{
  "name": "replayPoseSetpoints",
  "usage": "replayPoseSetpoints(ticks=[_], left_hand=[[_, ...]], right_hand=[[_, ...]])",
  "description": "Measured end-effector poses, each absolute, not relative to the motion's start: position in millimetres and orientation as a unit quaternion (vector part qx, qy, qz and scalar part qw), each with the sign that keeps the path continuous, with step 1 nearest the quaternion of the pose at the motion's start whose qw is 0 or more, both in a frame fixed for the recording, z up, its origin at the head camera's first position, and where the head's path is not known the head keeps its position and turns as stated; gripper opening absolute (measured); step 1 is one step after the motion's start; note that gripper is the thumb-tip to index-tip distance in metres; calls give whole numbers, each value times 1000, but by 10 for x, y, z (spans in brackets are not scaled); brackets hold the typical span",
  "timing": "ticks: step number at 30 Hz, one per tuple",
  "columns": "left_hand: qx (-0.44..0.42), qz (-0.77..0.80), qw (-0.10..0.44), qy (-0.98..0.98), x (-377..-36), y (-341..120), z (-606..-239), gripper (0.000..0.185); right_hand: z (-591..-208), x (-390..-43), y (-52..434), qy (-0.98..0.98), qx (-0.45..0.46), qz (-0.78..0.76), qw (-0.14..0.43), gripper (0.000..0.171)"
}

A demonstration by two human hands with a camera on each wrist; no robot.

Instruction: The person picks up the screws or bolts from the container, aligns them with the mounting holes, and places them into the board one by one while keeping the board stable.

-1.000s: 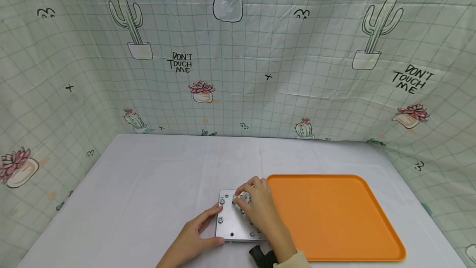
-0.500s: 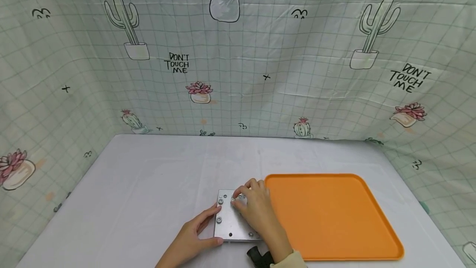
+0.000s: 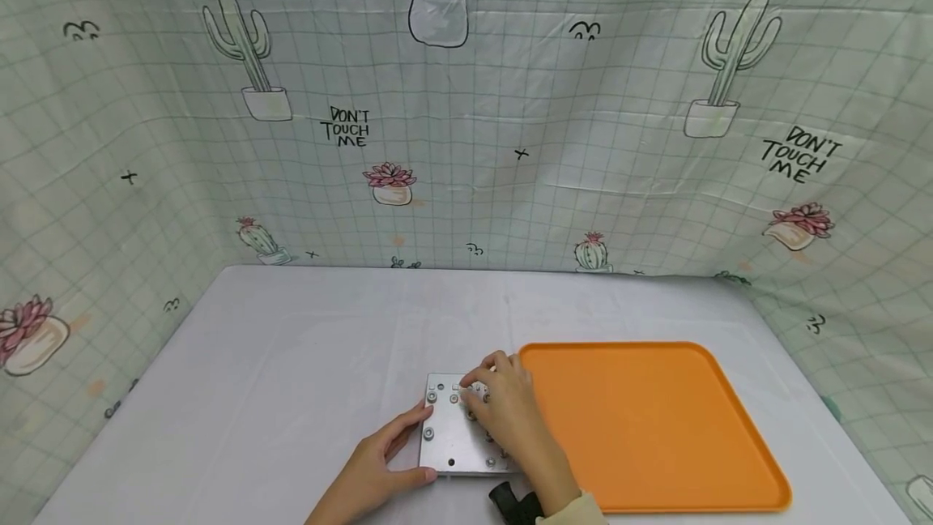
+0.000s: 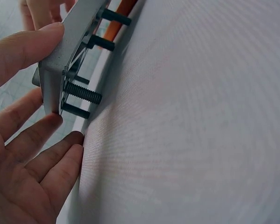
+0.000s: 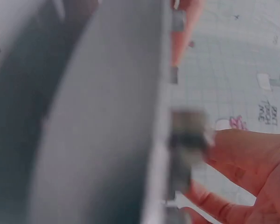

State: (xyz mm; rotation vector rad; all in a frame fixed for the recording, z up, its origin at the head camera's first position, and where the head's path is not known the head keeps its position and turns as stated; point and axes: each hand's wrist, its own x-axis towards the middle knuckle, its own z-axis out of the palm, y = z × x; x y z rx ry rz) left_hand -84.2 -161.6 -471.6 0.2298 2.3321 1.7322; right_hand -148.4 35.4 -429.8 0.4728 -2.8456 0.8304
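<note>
A silver metal plate (image 3: 466, 444) with several bolts and holes lies at the table's front middle. My left hand (image 3: 379, 460) grips its left side, thumb at the near corner and forefinger on the left edge. Threaded bolt shanks (image 4: 84, 93) stick out beneath the plate in the left wrist view. Over the plate's upper part, my right hand (image 3: 506, 411) bends its thumb and forefinger together around a small bolt, mostly hidden by the fingertips. Another bolt (image 3: 453, 399) shows just left of them. Blurred bolt heads (image 5: 189, 133) stand near the right thumb in the right wrist view.
An orange tray (image 3: 656, 428) lies just right of the plate, close to my right forearm. A black fitting (image 3: 513, 502) sits below my right wrist. White cloth covers the table (image 3: 306, 363), and a cactus-print curtain (image 3: 466, 185) hangs behind and at the sides.
My right fingertips have turned slightly and shifted, and the bolt to their left is more exposed. My left hand keeps its grip on the plate.
</note>
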Motion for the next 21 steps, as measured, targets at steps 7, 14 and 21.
replayPoseSetpoints(ticks=[7,14,21], left_hand=[[77,597,112,791,-846,-1605,-4702,70],[85,590,114,794,-834,-1591,-4717,70],[126,511,77,847,-763,-1661,-4688,63]], right_hand=[[-4151,-1492,556,-935,118,329,63,11],[-4046,-1462,855,-927,131,342,85,13],[-4047,-1314,1204,-942,161,287,59,28]])
